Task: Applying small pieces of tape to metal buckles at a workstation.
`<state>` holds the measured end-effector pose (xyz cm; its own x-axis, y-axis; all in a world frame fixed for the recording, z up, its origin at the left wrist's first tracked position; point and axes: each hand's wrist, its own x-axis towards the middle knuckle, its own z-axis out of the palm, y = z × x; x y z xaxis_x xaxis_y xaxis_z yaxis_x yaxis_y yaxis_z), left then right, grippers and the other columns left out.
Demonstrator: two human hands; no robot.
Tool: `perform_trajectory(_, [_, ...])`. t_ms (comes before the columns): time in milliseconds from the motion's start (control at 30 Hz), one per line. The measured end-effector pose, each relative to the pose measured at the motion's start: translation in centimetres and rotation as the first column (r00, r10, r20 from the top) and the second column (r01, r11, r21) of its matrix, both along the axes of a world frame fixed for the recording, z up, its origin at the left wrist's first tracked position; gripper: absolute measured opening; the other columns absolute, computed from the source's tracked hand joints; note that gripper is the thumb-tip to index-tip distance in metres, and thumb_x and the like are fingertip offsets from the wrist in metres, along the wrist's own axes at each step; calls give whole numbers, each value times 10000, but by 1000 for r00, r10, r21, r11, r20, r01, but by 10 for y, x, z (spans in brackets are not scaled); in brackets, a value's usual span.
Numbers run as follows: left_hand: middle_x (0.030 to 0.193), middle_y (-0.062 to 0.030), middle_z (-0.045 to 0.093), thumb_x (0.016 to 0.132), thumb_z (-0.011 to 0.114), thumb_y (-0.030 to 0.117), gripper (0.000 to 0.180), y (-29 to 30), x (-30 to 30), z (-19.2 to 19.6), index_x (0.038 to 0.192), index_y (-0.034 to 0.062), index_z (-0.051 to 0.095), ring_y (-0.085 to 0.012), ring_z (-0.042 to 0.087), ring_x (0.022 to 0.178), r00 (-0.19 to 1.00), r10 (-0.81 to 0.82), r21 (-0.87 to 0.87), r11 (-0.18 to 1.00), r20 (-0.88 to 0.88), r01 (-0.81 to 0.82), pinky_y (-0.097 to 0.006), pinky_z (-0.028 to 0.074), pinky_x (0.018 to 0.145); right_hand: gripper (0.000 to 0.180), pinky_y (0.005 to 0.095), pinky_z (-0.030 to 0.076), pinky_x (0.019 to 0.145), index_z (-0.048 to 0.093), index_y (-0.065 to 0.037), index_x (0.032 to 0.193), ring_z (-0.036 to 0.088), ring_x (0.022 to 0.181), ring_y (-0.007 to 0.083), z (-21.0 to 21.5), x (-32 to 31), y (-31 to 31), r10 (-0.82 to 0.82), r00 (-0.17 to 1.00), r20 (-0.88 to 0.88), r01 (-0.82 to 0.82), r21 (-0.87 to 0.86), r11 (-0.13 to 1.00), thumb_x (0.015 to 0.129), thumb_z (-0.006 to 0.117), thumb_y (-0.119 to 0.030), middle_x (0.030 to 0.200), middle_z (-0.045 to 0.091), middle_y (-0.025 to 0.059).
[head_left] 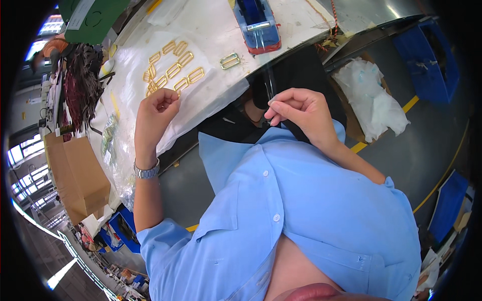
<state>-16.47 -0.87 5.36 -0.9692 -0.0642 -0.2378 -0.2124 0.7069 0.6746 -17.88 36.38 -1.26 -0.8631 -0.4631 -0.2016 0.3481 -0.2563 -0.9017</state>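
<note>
My right hand (304, 113) pinches the lower end of a strip of clear tape (270, 83). The strip runs down over the table edge from a blue tape dispenser (258, 30). My left hand (156, 114) is closed, its fingers curled toward the thumb, beside several gold slide buckles (173, 70) spread on a white plastic sheet (206, 52). Whether it holds anything between its fingertips I cannot make out. One more slide buckle (230, 60) lies apart from the group, nearer the dispenser.
The white worktable (211, 15) ends at an edge in front of me. A brown cardboard box (78, 175) and crumpled clear plastic stand at the left. To the right are a carton with a white plastic bag (369, 95) and a blue bin (427, 60) on the floor.
</note>
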Motion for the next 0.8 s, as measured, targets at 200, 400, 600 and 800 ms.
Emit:
perform_trajectory(200, [1009, -20, 745, 970, 809, 57, 115, 3, -3, 7, 1044, -17, 760, -84, 671, 917, 986, 168, 318, 934, 18, -165, -248, 539, 873, 129, 282, 643, 828, 735, 68, 1135, 781, 884, 158, -4, 0, 1, 18, 1000, 10, -18, -31, 999, 1074, 690, -37, 1019, 808, 149])
perform_trajectory(400, [1458, -198, 684, 983, 786, 58, 164, 78, 13, 14, 1129, -15, 768, -252, 652, 1338, 997, 75, 752, 656, 20, -64, -381, 511, 1146, 135, 286, 643, 838, 721, 74, 1144, 781, 894, 162, -5, 2, 1, 8, 1000, 1, -8, -21, 1000, 1080, 678, -37, 1033, 810, 154])
perform_trajectory(600, [1556, -255, 613, 1001, 773, 54, 170, 144, 2, -8, 1151, -25, 782, -286, 588, 1449, 979, -37, 860, 485, 203, -160, -419, 472, 1200, 124, 291, 644, 851, 703, 70, 1151, 791, 929, 171, 0, 6, 1, -4, 1000, 15, 4, -32, 999, 1082, 656, -22, 1062, 815, 158])
perform_trajectory(800, [1452, -228, 696, 1029, 766, 101, 207, 154, -7, -16, 1186, -34, 782, -218, 685, 1269, 970, -73, 829, 537, 233, -158, -376, 511, 1133, 143, 301, 645, 862, 704, 75, 1170, 793, 936, 175, 2, 7, 5, -6, 1000, 27, 7, -40, 999, 1080, 638, -16, 1079, 817, 153])
